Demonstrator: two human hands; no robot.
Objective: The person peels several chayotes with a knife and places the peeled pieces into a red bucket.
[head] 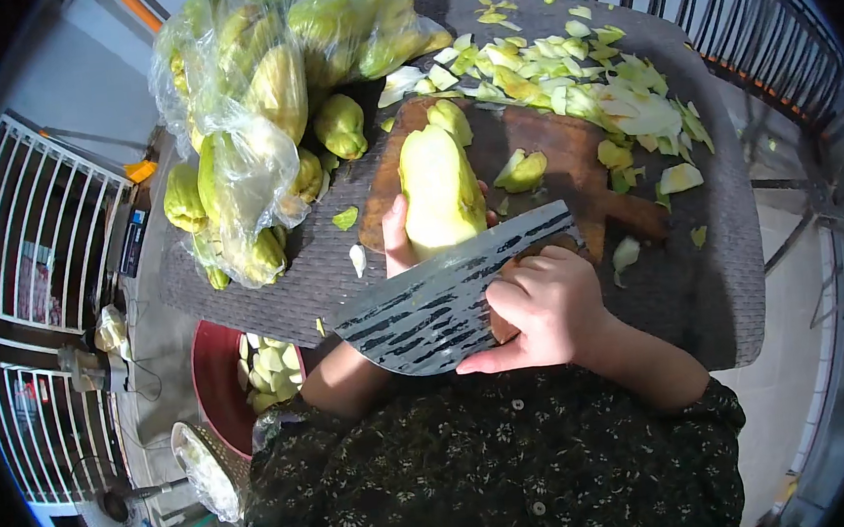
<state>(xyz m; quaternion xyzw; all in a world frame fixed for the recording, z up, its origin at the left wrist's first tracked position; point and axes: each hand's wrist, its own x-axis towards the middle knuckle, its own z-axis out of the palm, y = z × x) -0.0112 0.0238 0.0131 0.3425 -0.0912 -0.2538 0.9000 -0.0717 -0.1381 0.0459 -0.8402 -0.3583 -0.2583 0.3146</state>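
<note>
A pale, largely peeled chayote [436, 184] stands over a wooden cutting board [564, 137], gripped from both sides by my left hand [395, 236]. Most of that hand is hidden behind the fruit and the blade. My right hand [548, 302] is closed around the wooden handle of a wide cleaver [425, 304]. Its dark-streaked blade slants across the near end of the chayote; whether it touches the flesh I cannot tell. A green-yellow piece [450, 121] shows at the fruit's far end. Another cut piece [522, 170] lies on the board to the right.
Clear plastic bags of unpeeled chayotes [258, 76] cover the table's far left. Peelings [564, 81] are heaped beyond and right of the board. Below the table's left edge, a red tub [215, 376] contains pale cut pieces. Dark railings [768, 28] stand behind the table [318, 260].
</note>
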